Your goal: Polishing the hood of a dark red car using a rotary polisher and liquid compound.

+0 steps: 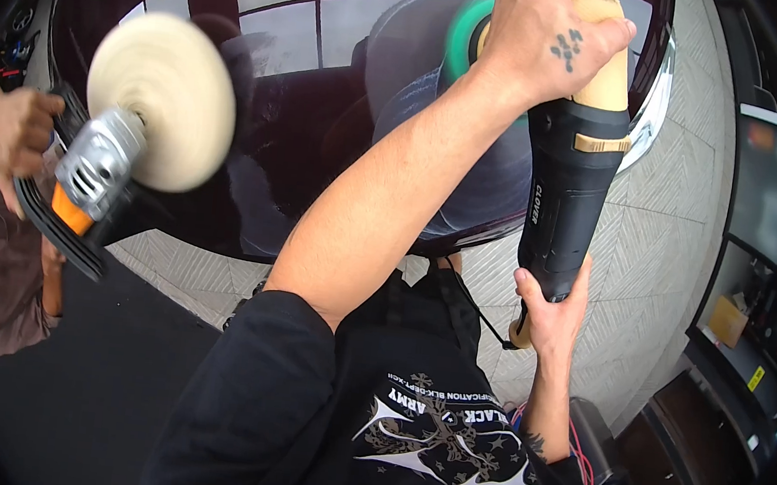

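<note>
My left hand grips the tan head of a black electric polisher. Lower down, my right hand wraps around the rear handle, thumb on its left side. A green polishing pad, partly covered by my left hand, lies against a glossy dark maroon car body panel. Hazy smears and pale swirl streaks mark the paint around the pad. From the tool's rear end a black power cord runs up and left past my body.
At left, a co-worker's hand holds a silver and orange polisher with a blurred cream pad near the panel. Chrome trim edges the car. Cabinets stand at right, near red and blue cables. A black mat covers grey tiles.
</note>
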`<state>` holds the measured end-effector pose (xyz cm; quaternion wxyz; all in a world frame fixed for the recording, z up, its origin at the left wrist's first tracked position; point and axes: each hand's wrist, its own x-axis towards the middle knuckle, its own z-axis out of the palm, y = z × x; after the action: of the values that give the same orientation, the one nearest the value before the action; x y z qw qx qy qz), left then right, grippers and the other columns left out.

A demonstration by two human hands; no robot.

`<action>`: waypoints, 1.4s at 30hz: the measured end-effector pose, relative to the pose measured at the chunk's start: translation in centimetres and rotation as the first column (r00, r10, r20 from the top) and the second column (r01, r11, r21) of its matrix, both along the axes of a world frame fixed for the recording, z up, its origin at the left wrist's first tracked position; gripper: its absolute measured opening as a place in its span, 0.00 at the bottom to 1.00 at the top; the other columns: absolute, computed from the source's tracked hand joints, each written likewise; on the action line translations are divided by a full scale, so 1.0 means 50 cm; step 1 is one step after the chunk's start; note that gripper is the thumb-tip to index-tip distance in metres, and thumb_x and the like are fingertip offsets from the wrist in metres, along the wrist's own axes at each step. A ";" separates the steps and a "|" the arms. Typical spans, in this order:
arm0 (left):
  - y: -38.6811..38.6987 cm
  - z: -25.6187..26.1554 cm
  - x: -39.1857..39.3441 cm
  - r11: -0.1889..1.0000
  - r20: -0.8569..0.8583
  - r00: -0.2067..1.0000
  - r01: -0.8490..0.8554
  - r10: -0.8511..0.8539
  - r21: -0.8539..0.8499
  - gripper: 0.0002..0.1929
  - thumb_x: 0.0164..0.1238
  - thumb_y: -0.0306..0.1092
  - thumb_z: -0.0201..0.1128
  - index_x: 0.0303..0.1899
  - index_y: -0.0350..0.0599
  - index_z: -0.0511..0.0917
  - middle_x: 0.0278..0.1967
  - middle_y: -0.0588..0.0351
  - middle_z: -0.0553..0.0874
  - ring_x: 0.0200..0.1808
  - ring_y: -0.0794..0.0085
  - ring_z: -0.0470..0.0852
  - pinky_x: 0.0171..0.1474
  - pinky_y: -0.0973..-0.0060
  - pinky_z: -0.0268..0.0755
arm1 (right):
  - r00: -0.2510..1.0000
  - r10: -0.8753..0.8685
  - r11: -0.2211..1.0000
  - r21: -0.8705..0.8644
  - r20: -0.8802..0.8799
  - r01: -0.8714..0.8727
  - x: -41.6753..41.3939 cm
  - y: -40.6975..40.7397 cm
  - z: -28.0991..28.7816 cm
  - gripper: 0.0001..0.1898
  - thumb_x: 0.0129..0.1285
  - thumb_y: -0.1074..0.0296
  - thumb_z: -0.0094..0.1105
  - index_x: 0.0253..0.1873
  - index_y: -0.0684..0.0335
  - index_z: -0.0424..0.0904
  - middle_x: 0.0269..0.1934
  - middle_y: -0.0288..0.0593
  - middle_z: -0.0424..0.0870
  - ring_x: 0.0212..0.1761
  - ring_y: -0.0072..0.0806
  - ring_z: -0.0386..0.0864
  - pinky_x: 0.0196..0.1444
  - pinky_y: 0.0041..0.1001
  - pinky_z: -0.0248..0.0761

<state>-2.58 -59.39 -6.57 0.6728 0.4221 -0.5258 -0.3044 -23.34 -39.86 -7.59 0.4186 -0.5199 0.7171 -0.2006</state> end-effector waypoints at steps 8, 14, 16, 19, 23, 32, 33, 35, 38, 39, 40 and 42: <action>-0.015 0.006 0.022 0.994 -0.005 1.000 0.014 -0.015 -0.107 0.11 0.64 0.32 0.68 0.45 0.42 0.80 0.38 0.45 0.86 0.42 0.56 0.87 0.48 0.66 0.77 | 0.999 0.033 0.999 -0.039 -0.022 -0.034 0.022 -0.009 0.018 0.43 0.50 0.60 0.81 0.71 0.59 0.66 0.48 0.49 0.87 0.49 0.36 0.85 0.55 0.35 0.76; -0.014 0.010 0.037 0.993 -0.004 0.998 0.057 -0.058 -0.106 0.11 0.63 0.32 0.68 0.45 0.41 0.80 0.38 0.47 0.86 0.43 0.61 0.86 0.49 0.68 0.77 | 1.000 0.022 1.000 -0.021 -0.003 -0.022 0.038 -0.003 0.032 0.43 0.50 0.59 0.81 0.70 0.60 0.66 0.49 0.51 0.87 0.51 0.38 0.86 0.56 0.36 0.76; -0.016 0.013 0.043 0.994 0.018 0.999 0.038 -0.037 -0.101 0.12 0.63 0.32 0.68 0.45 0.39 0.80 0.38 0.47 0.86 0.43 0.63 0.85 0.49 0.68 0.76 | 1.000 0.029 0.999 -0.022 -0.009 -0.029 0.040 -0.005 0.034 0.43 0.50 0.59 0.81 0.70 0.60 0.66 0.49 0.52 0.87 0.51 0.38 0.86 0.56 0.36 0.76; -0.013 0.016 0.056 0.993 0.022 0.998 0.061 -0.060 -0.100 0.13 0.63 0.32 0.69 0.45 0.37 0.79 0.37 0.48 0.86 0.42 0.65 0.84 0.49 0.69 0.76 | 0.999 0.038 0.999 -0.025 -0.019 -0.039 0.047 0.000 0.039 0.44 0.50 0.59 0.81 0.70 0.61 0.66 0.50 0.52 0.87 0.52 0.39 0.86 0.56 0.37 0.76; -0.017 0.027 0.067 0.992 0.023 0.998 0.067 -0.065 -0.103 0.13 0.62 0.32 0.69 0.45 0.37 0.80 0.37 0.48 0.86 0.42 0.66 0.84 0.48 0.69 0.76 | 0.995 0.092 0.988 -0.119 -0.035 -0.096 0.056 -0.003 0.048 0.44 0.50 0.59 0.81 0.71 0.62 0.66 0.50 0.52 0.87 0.52 0.39 0.86 0.57 0.36 0.75; -0.001 0.059 0.091 0.993 0.070 0.998 0.012 -0.004 -0.121 0.13 0.61 0.31 0.69 0.46 0.37 0.80 0.36 0.49 0.86 0.40 0.67 0.84 0.47 0.70 0.77 | 0.994 0.107 0.988 -0.113 -0.021 -0.108 0.073 0.003 0.076 0.45 0.50 0.59 0.81 0.72 0.62 0.65 0.50 0.52 0.87 0.52 0.40 0.86 0.57 0.37 0.76; 0.003 0.062 0.094 0.995 0.061 0.998 0.024 -0.018 -0.099 0.13 0.61 0.31 0.69 0.46 0.37 0.80 0.37 0.49 0.86 0.41 0.67 0.84 0.47 0.71 0.77 | 0.994 0.107 0.988 -0.112 -0.019 -0.109 0.076 0.005 0.079 0.45 0.50 0.59 0.81 0.72 0.62 0.65 0.50 0.52 0.87 0.52 0.40 0.86 0.57 0.37 0.76; 0.009 0.067 0.099 0.996 0.053 0.998 0.036 -0.032 -0.077 0.13 0.61 0.30 0.69 0.46 0.37 0.80 0.37 0.50 0.86 0.41 0.68 0.84 0.47 0.71 0.77 | 0.991 0.128 0.983 -0.132 -0.026 -0.131 0.079 0.008 0.084 0.46 0.50 0.60 0.81 0.72 0.61 0.64 0.49 0.53 0.87 0.51 0.40 0.86 0.56 0.36 0.76; 0.018 0.072 0.106 0.997 0.076 0.997 0.008 -0.003 -0.075 0.13 0.62 0.30 0.69 0.46 0.37 0.80 0.37 0.50 0.86 0.41 0.69 0.84 0.48 0.72 0.77 | 0.990 0.137 0.984 -0.114 -0.025 -0.139 0.083 0.012 0.092 0.47 0.50 0.60 0.81 0.73 0.61 0.63 0.50 0.53 0.87 0.51 0.39 0.87 0.55 0.36 0.77; 0.022 0.072 0.109 0.997 0.066 0.998 0.016 -0.011 -0.077 0.13 0.62 0.30 0.68 0.46 0.37 0.80 0.37 0.51 0.86 0.41 0.69 0.84 0.48 0.72 0.77 | 0.990 0.138 0.984 -0.113 -0.023 -0.140 0.083 0.016 0.093 0.47 0.50 0.60 0.81 0.73 0.61 0.63 0.50 0.53 0.87 0.51 0.39 0.87 0.55 0.36 0.77; 0.026 0.072 0.111 0.997 0.056 0.998 0.024 -0.020 -0.078 0.13 0.62 0.30 0.68 0.46 0.37 0.80 0.37 0.51 0.86 0.41 0.69 0.83 0.48 0.72 0.76 | 0.988 0.148 0.981 -0.125 -0.032 -0.151 0.083 0.020 0.094 0.47 0.50 0.60 0.81 0.73 0.61 0.62 0.49 0.52 0.87 0.50 0.39 0.87 0.55 0.36 0.77; 0.026 0.072 0.114 0.996 0.049 0.998 0.030 -0.026 -0.078 0.13 0.62 0.30 0.68 0.46 0.37 0.80 0.37 0.52 0.86 0.41 0.70 0.83 0.48 0.72 0.76 | 0.986 0.163 0.975 -0.144 -0.038 -0.167 0.083 0.017 0.093 0.47 0.50 0.60 0.81 0.73 0.61 0.62 0.49 0.52 0.87 0.49 0.39 0.87 0.54 0.36 0.77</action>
<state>3.11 -58.11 -2.97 0.6717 0.3951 -0.5594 -0.2825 -19.18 -39.00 -2.96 0.3848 -0.6097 0.6602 -0.2106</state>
